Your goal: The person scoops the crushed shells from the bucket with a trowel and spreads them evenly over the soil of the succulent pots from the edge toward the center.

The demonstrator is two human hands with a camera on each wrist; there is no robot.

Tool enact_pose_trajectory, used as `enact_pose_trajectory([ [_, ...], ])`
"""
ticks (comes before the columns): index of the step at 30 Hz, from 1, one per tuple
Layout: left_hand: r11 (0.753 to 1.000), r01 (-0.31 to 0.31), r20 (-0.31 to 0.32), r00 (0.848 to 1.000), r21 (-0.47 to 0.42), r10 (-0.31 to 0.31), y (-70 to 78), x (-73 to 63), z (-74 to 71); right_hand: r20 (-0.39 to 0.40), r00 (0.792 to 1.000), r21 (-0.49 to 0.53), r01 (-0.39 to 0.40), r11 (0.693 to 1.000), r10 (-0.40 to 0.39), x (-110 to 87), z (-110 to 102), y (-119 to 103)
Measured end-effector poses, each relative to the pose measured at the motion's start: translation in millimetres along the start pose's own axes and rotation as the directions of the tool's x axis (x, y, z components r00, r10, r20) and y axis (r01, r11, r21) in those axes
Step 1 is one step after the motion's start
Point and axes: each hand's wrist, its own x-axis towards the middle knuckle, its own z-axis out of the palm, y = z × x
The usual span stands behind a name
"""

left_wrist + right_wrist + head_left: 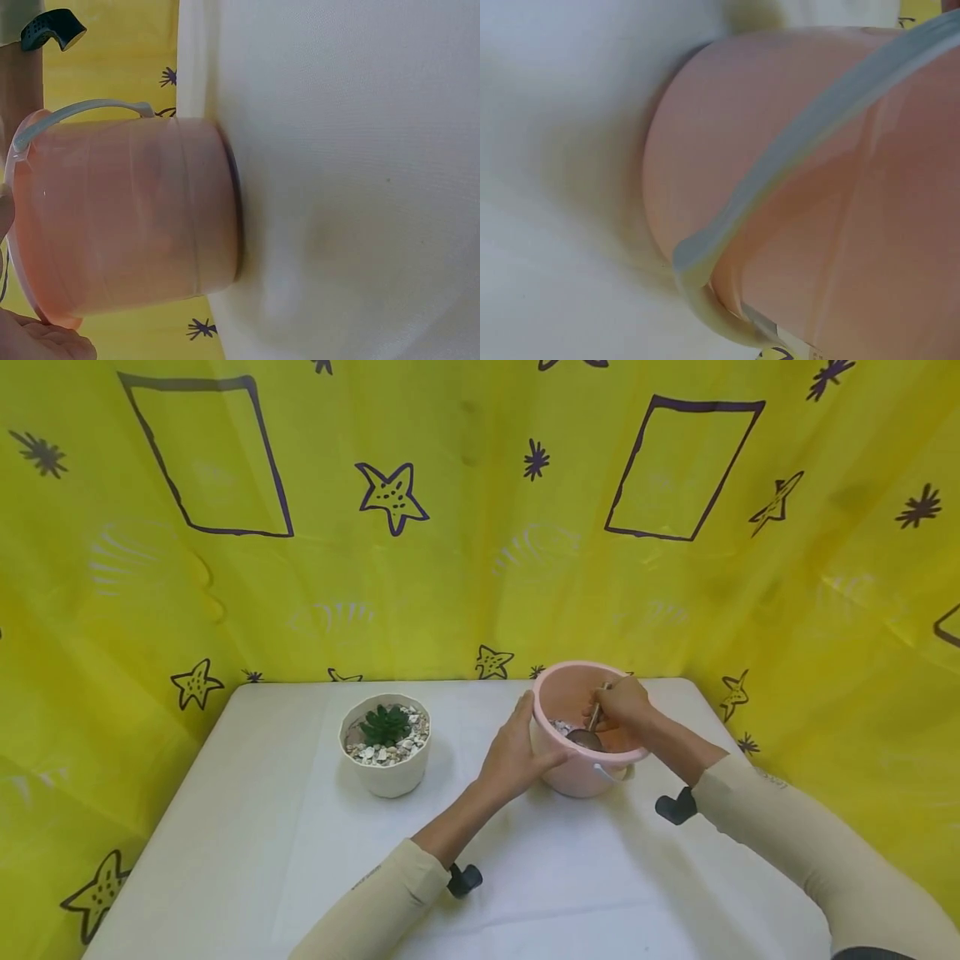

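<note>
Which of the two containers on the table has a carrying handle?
The pink bucket, on the right: a pale handle is attached near its rim. The cream pot, which holds the green plant, shows none.

In my head view, illumination reads bright and even; the yellow curtain (465, 577) registers as saturated and the worktop (262, 827) as pale. Soft-edged shadows on the worktop, beside the right sleeve (795, 835) and the plant pot (390, 778), indicate diffuse light. In my left wrist view, a diffuse shadow borders the bucket (135, 210); detail is slightly soft. My right wrist view is dimmer and blurred, softening the bucket handle (802, 142).
</note>
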Motion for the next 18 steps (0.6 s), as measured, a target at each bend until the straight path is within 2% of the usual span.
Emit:
enact_pose_trajectory([
  [4, 1.000, -0.012, 0.005, 1.000, -0.005, 0.012, -1.2, 0.7, 0.8, 0.042, 0.998, 0.062, -0.058, 0.996, 0.055, 0.3, 1.6, -1.3],
  [9, 1.000, 0.002, 0.014, 1.000, 0.004, -0.003, -1.5, 0.3, 0.3, 0.076, 0.987, 0.135, -0.148, 0.980, 0.139, 4.0, 3.7, -1.4],
  [18, 0.999, 0.034, 0.016, 0.999, 0.021, -0.034, -2.0, 0.8, 0.8, 0.042, 0.994, 0.058, -0.107, 0.993, 0.105, 7.8, 0.5, -5.8],
])
